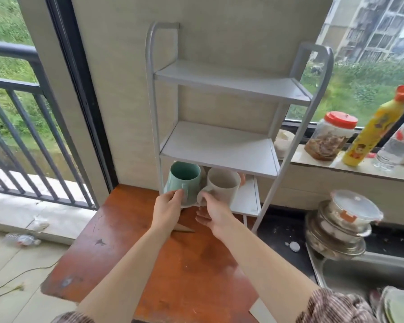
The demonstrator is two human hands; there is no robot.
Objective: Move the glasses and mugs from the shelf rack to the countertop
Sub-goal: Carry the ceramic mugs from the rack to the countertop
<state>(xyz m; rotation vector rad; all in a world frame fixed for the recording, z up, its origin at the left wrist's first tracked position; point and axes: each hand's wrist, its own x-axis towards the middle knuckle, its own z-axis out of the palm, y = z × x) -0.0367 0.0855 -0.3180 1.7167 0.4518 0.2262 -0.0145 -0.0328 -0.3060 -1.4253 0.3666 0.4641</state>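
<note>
A grey three-tier shelf rack [219, 145] stands on the reddish-brown countertop [173, 264] against the wall. Its top and middle shelves hold nothing. At the front of the lowest tier, a teal mug [184, 180] is held by its handle in my left hand [168, 210]. Right beside it, a cream mug [222, 185] is held by its handle in my right hand [212, 213]. Both mugs tilt slightly toward me. Whether they rest on the shelf or are lifted I cannot tell.
On the window sill to the right stand a red-lidded jar [329, 136], a yellow bottle [376, 129] and a clear bottle [399, 145]. Stacked pots and lidded bowls [341, 224] sit beside a steel sink [364, 273]. A balcony railing [21, 113] is on the left.
</note>
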